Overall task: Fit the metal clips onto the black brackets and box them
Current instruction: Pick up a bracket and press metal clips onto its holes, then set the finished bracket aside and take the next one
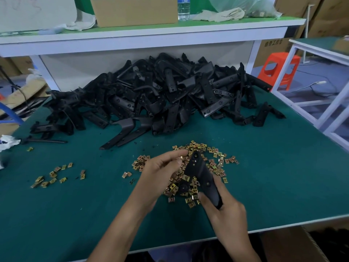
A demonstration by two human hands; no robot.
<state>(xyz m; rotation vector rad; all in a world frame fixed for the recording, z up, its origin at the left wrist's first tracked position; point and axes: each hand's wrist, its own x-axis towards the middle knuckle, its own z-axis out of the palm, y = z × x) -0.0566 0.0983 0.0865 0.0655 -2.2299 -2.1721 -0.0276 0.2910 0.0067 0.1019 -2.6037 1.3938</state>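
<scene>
My right hand grips the near end of a black bracket, which points up and away over a heap of brass-coloured metal clips. My left hand hovers just left of the bracket's far tip, thumb and forefinger pinching a small clip. A big pile of black brackets lies at the back of the green table. A cardboard box sits below the table's near edge at the right.
A second, smaller scatter of clips lies at the left. A thin black rod and white cloth sit at the far left. An upper shelf holds a carton, bottle and rags. An orange stool stands at right.
</scene>
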